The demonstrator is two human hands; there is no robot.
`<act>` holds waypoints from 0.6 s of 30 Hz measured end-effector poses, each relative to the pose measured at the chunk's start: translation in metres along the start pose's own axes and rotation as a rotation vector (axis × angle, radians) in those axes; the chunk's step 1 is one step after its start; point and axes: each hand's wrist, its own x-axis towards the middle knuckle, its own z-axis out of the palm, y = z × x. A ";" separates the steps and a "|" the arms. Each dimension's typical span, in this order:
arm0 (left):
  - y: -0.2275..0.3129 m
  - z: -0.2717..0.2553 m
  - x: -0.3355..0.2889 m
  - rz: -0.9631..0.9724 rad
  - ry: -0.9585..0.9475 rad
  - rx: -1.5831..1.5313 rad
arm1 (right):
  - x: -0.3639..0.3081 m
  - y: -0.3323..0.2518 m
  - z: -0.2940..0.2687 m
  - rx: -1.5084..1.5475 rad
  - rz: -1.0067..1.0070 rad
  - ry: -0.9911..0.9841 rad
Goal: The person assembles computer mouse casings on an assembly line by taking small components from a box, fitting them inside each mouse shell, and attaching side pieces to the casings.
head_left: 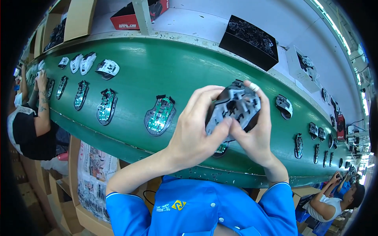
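two hands (197, 124) cup a curved, ribbed grey plastic shell (247, 105).

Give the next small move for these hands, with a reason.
Perhaps press gently with both thumbs: the left hand and right hand clasp the grey mouse shell from opposite sides, thumb tips close together over its near part.

Tube lights (334, 23) glare brightly amid curved edge distortion
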 end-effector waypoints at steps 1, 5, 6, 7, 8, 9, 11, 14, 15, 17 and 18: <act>0.000 0.000 -0.003 0.005 -0.005 -0.054 | 0.002 -0.005 -0.001 0.084 0.047 0.034; 0.006 -0.006 -0.008 -0.133 -0.090 -0.014 | 0.002 -0.013 -0.005 0.212 0.217 -0.058; 0.007 -0.005 -0.008 -0.126 -0.070 -0.002 | 0.001 -0.014 -0.005 0.210 0.218 -0.059; 0.008 -0.003 -0.009 -0.118 -0.049 0.012 | 0.000 -0.015 -0.005 0.180 0.190 -0.049; 0.009 -0.002 -0.008 -0.118 -0.046 0.010 | -0.001 -0.015 -0.005 0.150 0.161 -0.039; 0.010 -0.001 -0.008 -0.102 -0.031 0.029 | -0.001 -0.014 -0.003 0.150 0.160 -0.041; 0.011 -0.001 -0.008 -0.085 -0.014 0.049 | -0.001 -0.011 0.001 0.091 0.055 0.031; 0.011 -0.003 -0.009 -0.082 -0.024 0.070 | -0.003 -0.011 0.004 0.107 0.081 0.013; 0.011 -0.003 -0.010 -0.084 -0.024 0.066 | -0.004 -0.013 0.005 0.107 0.081 0.013; 0.011 -0.004 -0.011 -0.087 -0.024 0.061 | -0.006 -0.016 0.006 0.078 0.121 0.040; 0.013 -0.005 -0.010 -0.091 -0.032 0.060 | -0.006 -0.016 0.006 0.078 0.120 0.041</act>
